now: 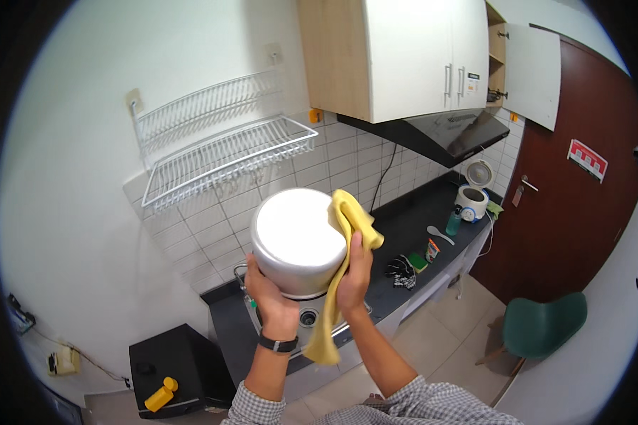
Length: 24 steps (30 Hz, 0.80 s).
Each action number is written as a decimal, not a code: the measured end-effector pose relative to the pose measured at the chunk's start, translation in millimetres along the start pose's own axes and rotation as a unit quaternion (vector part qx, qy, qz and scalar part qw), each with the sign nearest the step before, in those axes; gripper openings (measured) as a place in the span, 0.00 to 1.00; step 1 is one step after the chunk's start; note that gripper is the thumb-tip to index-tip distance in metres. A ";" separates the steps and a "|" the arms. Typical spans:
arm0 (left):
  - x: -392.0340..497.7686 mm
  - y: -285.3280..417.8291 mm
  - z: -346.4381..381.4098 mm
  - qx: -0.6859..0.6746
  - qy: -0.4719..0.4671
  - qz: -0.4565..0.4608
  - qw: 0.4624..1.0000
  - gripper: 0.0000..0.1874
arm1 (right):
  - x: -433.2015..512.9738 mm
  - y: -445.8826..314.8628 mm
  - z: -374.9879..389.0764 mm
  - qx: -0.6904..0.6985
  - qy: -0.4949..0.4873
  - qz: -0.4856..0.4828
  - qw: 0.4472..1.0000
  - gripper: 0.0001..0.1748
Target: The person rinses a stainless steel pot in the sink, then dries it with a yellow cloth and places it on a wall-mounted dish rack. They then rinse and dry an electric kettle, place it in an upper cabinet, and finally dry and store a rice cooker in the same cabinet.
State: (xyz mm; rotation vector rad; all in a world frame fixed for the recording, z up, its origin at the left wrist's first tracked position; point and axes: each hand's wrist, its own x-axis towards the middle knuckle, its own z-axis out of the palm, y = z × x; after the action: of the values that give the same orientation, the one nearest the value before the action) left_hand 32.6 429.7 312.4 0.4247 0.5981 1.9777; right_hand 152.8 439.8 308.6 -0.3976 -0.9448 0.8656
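Note:
A round silver metal pot [300, 234] is held up above the sink [319, 317], its bright flat base facing the camera. My left hand [270, 289] grips the pot's lower left side. On the right side, my right hand [355, 273] presses a yellow cloth [351, 212] against the pot; one end of the cloth hangs down over the sink's edge. The inside of the pot is hidden.
A wire dish rack [228, 159] hangs at the left. On the dark counter [388, 228] lie a black-and-white cloth [402, 272], a green sponge [418, 262], a white spoon [440, 235], a soap bottle [453, 222] and an open rice cooker [472, 201]. A cabinet door [531, 74] stands open.

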 end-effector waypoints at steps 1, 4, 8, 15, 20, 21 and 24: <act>-3.9 0.8 1.9 -0.012 0.028 0.007 1.000 0.21 | -19.5 9.1 5.5 -0.044 0.004 -0.011 0.999 0.29; -15.7 9.0 -1.5 -0.007 0.069 0.018 0.997 0.21 | -80.2 49.3 14.8 -0.172 0.027 -0.163 0.971 0.24; -20.0 29.9 -20.6 0.003 0.064 -0.008 0.998 0.21 | -129.9 98.1 -33.6 -0.373 -0.173 -0.336 0.847 0.21; 0.7 25.6 -57.2 -0.037 0.101 -0.006 0.994 0.21 | -161.5 57.4 -57.3 -0.092 -0.012 -0.027 0.995 0.26; -16.9 -3.0 -78.1 -0.056 0.141 -0.014 0.988 0.21 | -138.2 50.3 -40.0 -0.217 0.010 0.029 0.976 0.25; -22.7 -7.5 -83.2 -0.050 0.153 -0.033 0.986 0.21 | -143.1 61.6 -36.7 -0.281 -0.031 -0.029 0.959 0.23; -22.4 -13.3 -95.4 -0.069 0.105 -0.074 0.989 0.20 | -175.2 88.4 -52.5 -0.368 -0.169 -0.235 0.883 0.22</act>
State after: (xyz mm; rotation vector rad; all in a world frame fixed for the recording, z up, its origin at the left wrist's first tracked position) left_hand 1.8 393.2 225.8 0.0847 0.6018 1.9189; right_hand 103.6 358.7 129.0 -0.6388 -1.6177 0.0918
